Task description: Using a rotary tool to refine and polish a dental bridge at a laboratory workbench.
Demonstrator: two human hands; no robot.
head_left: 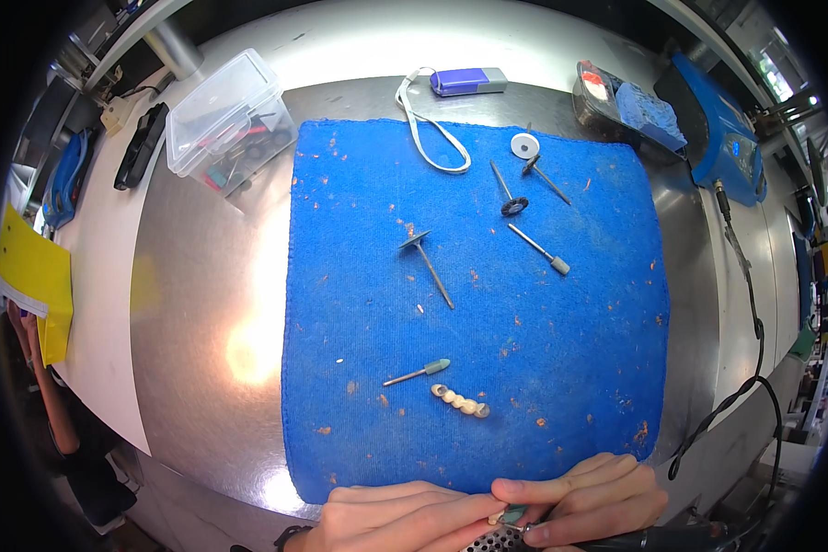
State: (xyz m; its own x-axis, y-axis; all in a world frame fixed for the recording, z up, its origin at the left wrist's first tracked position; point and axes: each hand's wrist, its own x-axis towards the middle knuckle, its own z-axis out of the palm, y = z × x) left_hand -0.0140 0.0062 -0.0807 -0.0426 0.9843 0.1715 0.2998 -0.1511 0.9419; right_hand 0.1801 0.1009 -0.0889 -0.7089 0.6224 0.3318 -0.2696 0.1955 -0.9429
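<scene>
Seemingly you are midway, your left hand with fingers closed on a small pale piece beside a green tip, your right hand curled round a dark handpiece, while a tooth-shaped row lies on the blue cloth, finished or waiting, you cannot tell.
</scene>
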